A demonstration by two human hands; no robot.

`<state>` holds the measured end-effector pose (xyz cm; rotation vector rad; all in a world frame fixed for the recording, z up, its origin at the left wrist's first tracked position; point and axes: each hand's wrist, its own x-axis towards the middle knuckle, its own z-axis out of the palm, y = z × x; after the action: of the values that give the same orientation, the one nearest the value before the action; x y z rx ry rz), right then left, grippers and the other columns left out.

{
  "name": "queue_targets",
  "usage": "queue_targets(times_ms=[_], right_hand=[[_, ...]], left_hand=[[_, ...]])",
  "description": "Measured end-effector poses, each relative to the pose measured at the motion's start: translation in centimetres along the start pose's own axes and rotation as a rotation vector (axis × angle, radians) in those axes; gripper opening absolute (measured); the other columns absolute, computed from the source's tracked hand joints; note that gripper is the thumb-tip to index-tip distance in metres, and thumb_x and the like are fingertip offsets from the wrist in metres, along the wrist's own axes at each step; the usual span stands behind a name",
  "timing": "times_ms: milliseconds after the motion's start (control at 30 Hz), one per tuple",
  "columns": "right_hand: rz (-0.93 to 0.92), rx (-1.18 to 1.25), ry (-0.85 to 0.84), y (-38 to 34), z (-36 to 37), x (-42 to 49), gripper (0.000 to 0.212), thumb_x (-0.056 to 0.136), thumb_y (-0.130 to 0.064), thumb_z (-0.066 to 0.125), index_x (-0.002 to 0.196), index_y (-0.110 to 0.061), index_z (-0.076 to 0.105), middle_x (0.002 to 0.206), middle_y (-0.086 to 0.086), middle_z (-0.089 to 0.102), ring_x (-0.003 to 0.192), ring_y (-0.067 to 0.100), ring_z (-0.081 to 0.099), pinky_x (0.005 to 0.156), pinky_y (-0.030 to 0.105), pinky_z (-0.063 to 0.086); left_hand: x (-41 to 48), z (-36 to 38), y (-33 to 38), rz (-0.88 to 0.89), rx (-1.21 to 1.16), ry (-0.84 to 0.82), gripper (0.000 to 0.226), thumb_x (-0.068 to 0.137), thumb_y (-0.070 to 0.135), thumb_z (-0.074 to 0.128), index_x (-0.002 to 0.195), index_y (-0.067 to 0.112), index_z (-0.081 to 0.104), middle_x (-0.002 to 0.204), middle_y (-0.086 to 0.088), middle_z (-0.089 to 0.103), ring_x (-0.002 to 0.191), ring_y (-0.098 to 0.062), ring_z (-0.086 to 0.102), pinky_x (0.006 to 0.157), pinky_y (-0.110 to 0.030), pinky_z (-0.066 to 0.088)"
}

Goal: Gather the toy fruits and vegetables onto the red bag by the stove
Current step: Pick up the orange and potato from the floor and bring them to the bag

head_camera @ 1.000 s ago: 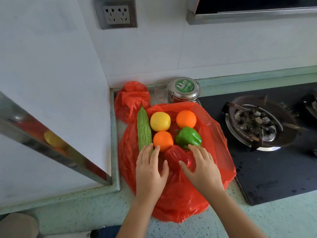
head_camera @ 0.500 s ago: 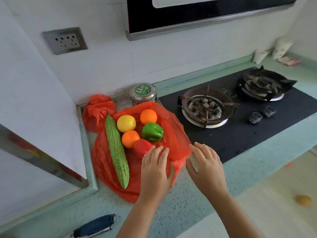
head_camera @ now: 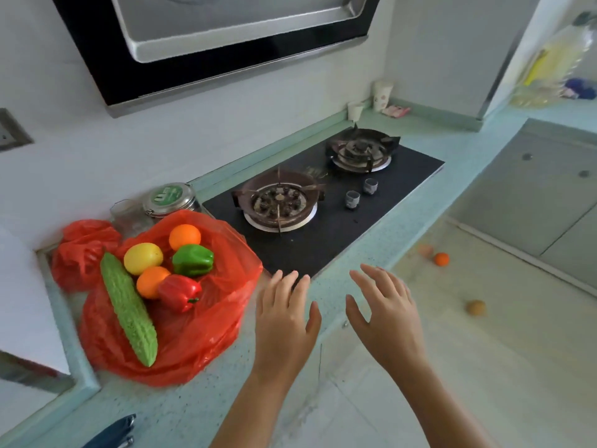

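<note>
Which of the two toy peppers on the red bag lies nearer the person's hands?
The red pepper, at the near side of the pile; the green pepper sits behind it, closer to the wall.

Teal counter point(head_camera: 206, 405) under red bag point(head_camera: 200, 324)

Bright, even daylight fills the kitchen, with only faint, soft shadows. The steel hood point(head_camera: 226, 30) shows pale glare, and the red pepper point(head_camera: 179, 291) carries small highlights. The wide lens bends straight edges near the corners. Motion blur softens the far right and lower-left edges, while the centre stays fairly sharp.
</note>
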<state>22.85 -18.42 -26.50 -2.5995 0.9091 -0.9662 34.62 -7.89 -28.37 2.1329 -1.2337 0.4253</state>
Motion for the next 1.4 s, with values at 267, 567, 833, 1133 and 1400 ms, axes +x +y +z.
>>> queue_targets(times_ms=[267, 567, 833, 1133, 1400], right_hand=[[0.147, -0.076, 0.116, 7.2, -7.4, -4.9, 0.038, 0.082, -0.032, 0.047, 0.108, -0.011, 0.064, 0.112, 0.011, 0.064, 0.106, 0.033, 0.056, 0.086, 0.049, 0.047], [0.349, -0.202, 0.220, 13.8, -13.7, -10.7, 0.038, 0.082, -0.031, 0.047, 0.108, -0.010, 0.065, 0.111, 0.012, 0.064, 0.105, 0.036, 0.057, 0.086, 0.052, 0.047], [0.546, -0.353, 0.355, 19.4, -18.0, -14.0, 0.037, 0.081, -0.030, 0.047, 0.105, -0.008, 0.065, 0.108, 0.013, 0.065, 0.102, 0.037, 0.058, 0.082, 0.054, 0.048], [0.619, -0.442, 0.366, 28.6, -18.6, -9.4, 0.037, 0.081, -0.031, 0.047, 0.105, -0.009, 0.065, 0.108, 0.013, 0.065, 0.104, 0.036, 0.058, 0.084, 0.055, 0.047], [0.610, -0.427, 0.296, 38.5, -17.7, 2.4, 0.039, 0.080, -0.033, 0.046, 0.105, -0.011, 0.066, 0.108, 0.010, 0.066, 0.103, 0.032, 0.060, 0.087, 0.053, 0.046]], left_hand=[[-1.0, 2.7, 10.1, 0.171, -0.084, -0.064, 0.039, 0.084, 0.028, 0.043, 0.112, 0.005, 0.061, 0.112, -0.013, 0.063, 0.111, -0.032, 0.052, 0.090, -0.048, 0.046], [-2.2, 7.1, 19.4, 0.384, -0.179, -0.225, 0.041, 0.085, 0.031, 0.043, 0.114, 0.008, 0.061, 0.115, -0.013, 0.063, 0.113, -0.034, 0.053, 0.092, -0.050, 0.045], [-1.3, 12.2, 27.0, 0.557, -0.354, -0.265, 0.039, 0.081, 0.028, 0.045, 0.111, 0.008, 0.060, 0.111, -0.014, 0.064, 0.110, -0.035, 0.056, 0.090, -0.051, 0.046], [4.4, 21.3, 32.5, 0.605, -0.470, -0.310, 0.040, 0.080, 0.029, 0.045, 0.110, 0.009, 0.061, 0.111, -0.013, 0.065, 0.110, -0.034, 0.055, 0.090, -0.050, 0.044], [15.2, 30.5, 35.9, 0.548, -0.478, -0.344, 0.041, 0.081, 0.030, 0.045, 0.111, 0.008, 0.062, 0.114, -0.012, 0.064, 0.115, -0.026, 0.044, 0.090, -0.053, 0.045]])
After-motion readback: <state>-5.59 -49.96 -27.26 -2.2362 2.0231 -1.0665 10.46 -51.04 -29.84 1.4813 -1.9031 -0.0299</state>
